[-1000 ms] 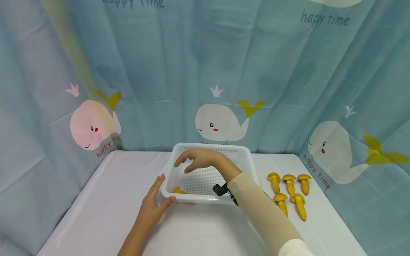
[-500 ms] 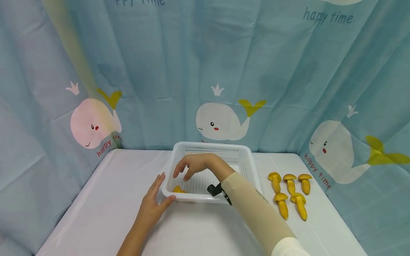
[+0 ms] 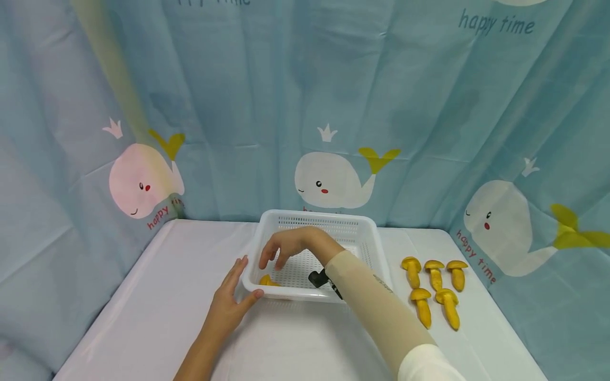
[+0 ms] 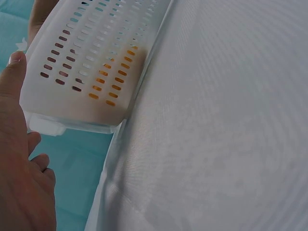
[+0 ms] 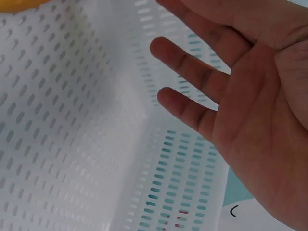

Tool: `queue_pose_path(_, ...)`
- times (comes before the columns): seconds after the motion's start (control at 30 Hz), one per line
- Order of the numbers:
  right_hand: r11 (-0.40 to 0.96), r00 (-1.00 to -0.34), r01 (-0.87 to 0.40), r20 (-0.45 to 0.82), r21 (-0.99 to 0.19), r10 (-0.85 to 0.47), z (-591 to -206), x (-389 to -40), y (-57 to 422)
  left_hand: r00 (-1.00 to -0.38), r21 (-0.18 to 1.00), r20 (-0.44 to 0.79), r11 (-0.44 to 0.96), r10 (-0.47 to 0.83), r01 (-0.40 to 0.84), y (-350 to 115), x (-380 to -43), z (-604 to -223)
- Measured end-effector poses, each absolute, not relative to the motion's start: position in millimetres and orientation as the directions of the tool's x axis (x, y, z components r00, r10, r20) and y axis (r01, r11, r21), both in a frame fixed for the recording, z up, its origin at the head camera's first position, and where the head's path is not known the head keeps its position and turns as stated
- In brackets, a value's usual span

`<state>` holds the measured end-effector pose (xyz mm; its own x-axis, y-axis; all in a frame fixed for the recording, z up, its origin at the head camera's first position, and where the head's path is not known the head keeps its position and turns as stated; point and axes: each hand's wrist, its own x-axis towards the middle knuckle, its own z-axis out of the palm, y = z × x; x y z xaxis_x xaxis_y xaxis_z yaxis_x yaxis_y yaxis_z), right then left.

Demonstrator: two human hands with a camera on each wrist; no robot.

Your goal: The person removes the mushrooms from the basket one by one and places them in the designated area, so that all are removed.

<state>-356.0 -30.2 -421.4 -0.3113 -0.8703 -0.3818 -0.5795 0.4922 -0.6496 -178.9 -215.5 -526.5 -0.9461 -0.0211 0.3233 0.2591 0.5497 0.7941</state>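
A white perforated plastic basket [image 3: 316,295] stands at the back middle of the table. In its front left corner lies a yellow mushroom [image 3: 269,281], partly hidden by the rim; orange-yellow shows through the slots in the left wrist view. My right hand [image 3: 286,246] reaches inside above the mushroom, fingers loosely bent downward, holding nothing. The right wrist view has its spread fingers [image 5: 185,67] apart from the basket wall, with a yellow edge of the mushroom [image 5: 21,6] at top left. My left hand [image 3: 231,301] rests against the basket's front left corner, fingers extended, thumb at the front rim.
Several yellow mushrooms [image 3: 435,275] lie in two rows on the white table [image 3: 157,301], right of the basket. A blue curtain [image 3: 229,174] printed with whales hangs behind and at both sides. A black wrist device [image 3: 319,278] is on the right forearm.
My right hand has lowered into the basket, toward the mushroom in the corner. The left hand keeps its place at the basket's corner. The head view has shifted slightly.
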Motion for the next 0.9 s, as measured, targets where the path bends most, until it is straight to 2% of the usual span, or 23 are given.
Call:
queue_pose_path(0.37,0.521,-0.202,-0.483,-0.489,-0.704,-0.849,-437.8,-358.6,-35.1,-0.947,0.795,0.320,0.549,-0.017,0.259,-216.2,-178.1,-527.3)
queue_pose_path(0.5,0.521,-0.194,-0.441,-0.490,-0.731,-0.850,-444.3,-359.6,-34.8,-0.945,0.792,0.328,0.548,-0.011,0.268,-216.0,-176.9,-528.9)
queue_pose_path(0.9,0.508,-0.173,-0.454,-0.486,-0.733,-0.856,-446.3,-359.7,-35.0,-0.947,0.794,0.320,0.550,-0.015,0.260,-215.8,-177.3,-526.9)
